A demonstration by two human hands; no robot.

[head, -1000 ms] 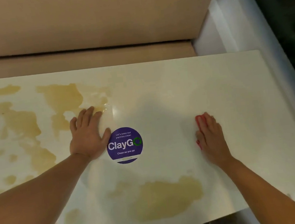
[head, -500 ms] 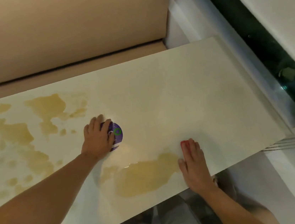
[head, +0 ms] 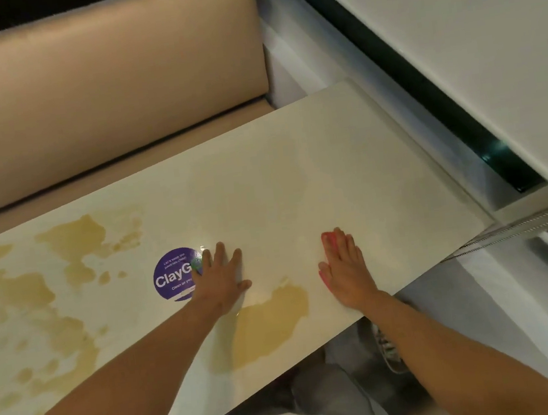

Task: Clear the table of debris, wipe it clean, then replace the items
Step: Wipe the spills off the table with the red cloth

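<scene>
A yellow spill (head: 269,321) sits near the table (head: 347,170) edge. The right hand (head: 345,267) lies flat, fingers together, on a red cloth (head: 329,237) — mostly hidden. The left hand (head: 221,279), fingers spread, covers part of the purple sticker (head: 172,275). Bench (head: 97,101) behind.

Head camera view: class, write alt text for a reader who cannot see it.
A person's right hand presses a red cloth flat on a white rectangular table blotched with tan stains. The left hand rests flat beside a round purple sticker.
</scene>
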